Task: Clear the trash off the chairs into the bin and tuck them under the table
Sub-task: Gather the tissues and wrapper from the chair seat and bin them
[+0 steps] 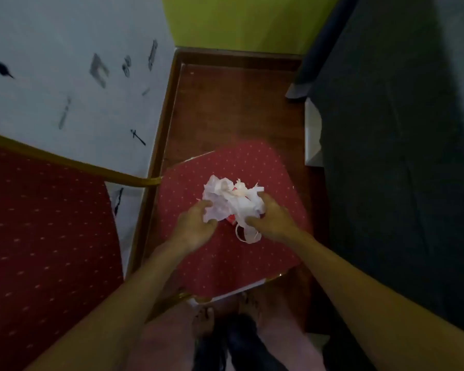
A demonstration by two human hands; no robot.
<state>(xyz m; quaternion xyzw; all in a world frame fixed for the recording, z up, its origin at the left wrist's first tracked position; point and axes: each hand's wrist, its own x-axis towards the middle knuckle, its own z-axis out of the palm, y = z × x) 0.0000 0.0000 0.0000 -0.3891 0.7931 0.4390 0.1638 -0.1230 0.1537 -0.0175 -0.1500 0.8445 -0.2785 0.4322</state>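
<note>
Bare feet below; left hand and right hand clamp crumpled paper on chair seat, second chair left, dark tablecloth right.

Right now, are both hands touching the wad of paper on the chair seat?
Touching. The head view shows the left hand and right hand pressed into opposite sides of the paper wad.
</note>
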